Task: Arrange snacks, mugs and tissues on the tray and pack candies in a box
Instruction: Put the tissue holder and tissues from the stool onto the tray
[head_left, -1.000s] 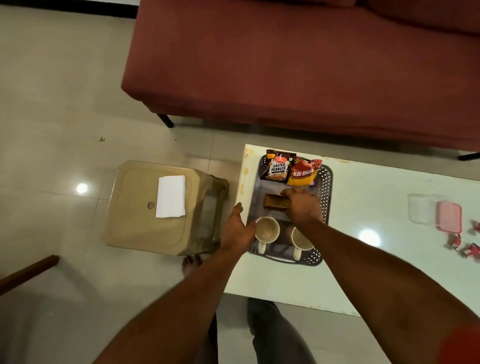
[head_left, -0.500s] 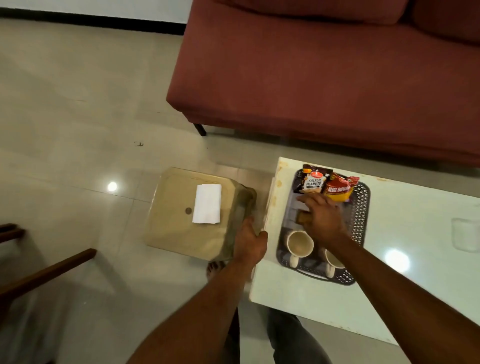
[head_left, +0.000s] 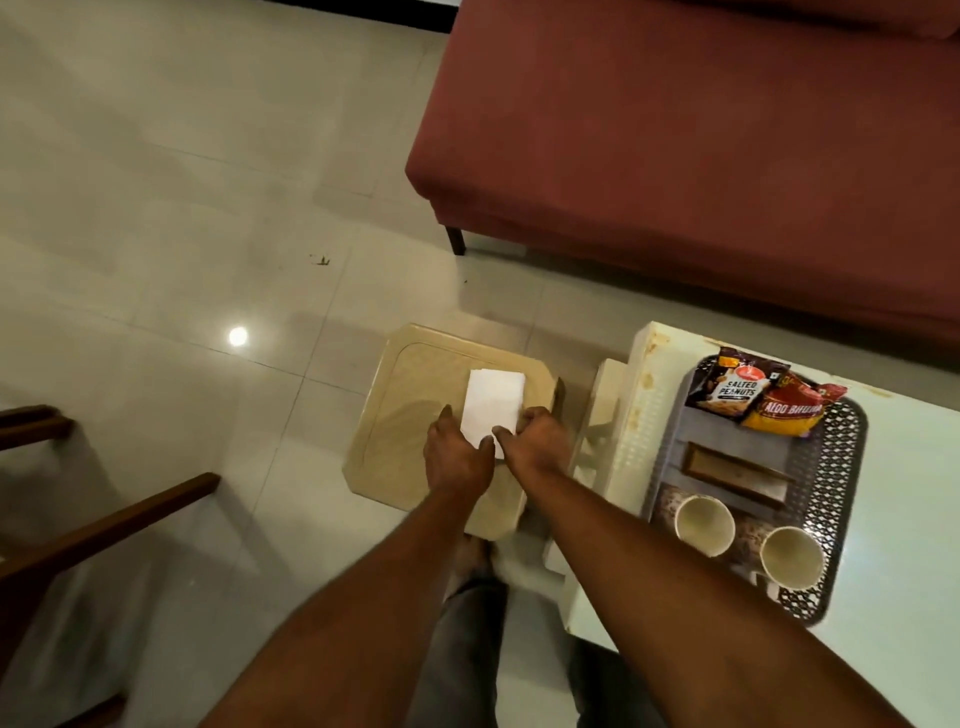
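Observation:
A white stack of tissues lies on a beige plastic stool. My left hand and my right hand both rest on its near end, fingers pinching the edges. To the right, a dark perforated tray sits on the white table. The tray holds a salted peanuts packet, a yellow aloo bhujia packet, a brown bar and two white mugs.
A red sofa stands beyond the table. Wooden chair arms jut in at the lower left. My leg and bare foot are between stool and table. Tiled floor spreads to the left.
My right hand left the brown bar on the tray and both hands moved left onto the tissues on the stool. The view swung left, so the candies and box dropped out of sight.

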